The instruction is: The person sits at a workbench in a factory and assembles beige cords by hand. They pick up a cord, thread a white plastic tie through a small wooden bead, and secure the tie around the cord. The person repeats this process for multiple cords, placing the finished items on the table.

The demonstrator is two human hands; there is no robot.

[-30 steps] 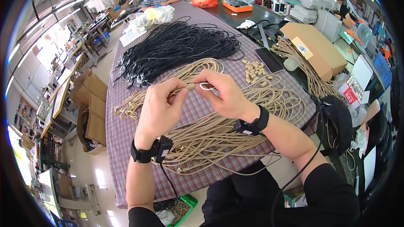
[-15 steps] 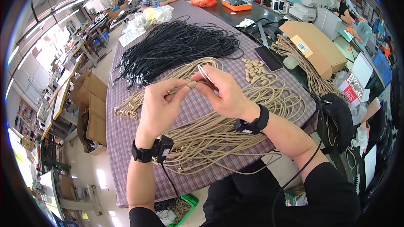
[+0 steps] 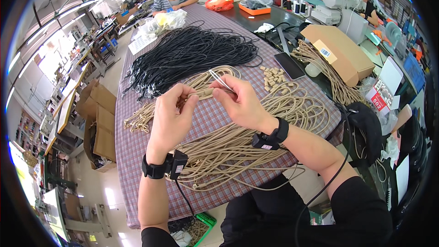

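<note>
Below the near table edge sat a green crate point(image 3: 208, 220) with cords in it. On the checked tablecloth point(image 3: 130, 174), closest to me: a loose bundle of tan cords point(image 3: 224, 153), strung across under my forearms. Black wrist units on both of my wrists.

Above that bundle, my left hand point(image 3: 173, 114) had thumb and index pinched on one end of a tan piece point(image 3: 206, 93). That piece was up in the air between my two hands, its other end against my right fingertips. My right hand point(image 3: 240, 103) also had a thin white loop point(image 3: 218, 79) gripped between thumb and index, poking up past the fingers. Other left fingers curled in.

Left of that, metal clasps point(image 3: 137, 123) on more tan cord. Right: a small heap of tan beads point(image 3: 274, 78), with a dark phone point(image 3: 289, 65) just beyond. Further out, a big pile of black cords point(image 3: 196, 50), then a clear plastic bag point(image 3: 167, 20). Far end: a seated co-worker point(image 3: 173, 0) in stripes.
</note>
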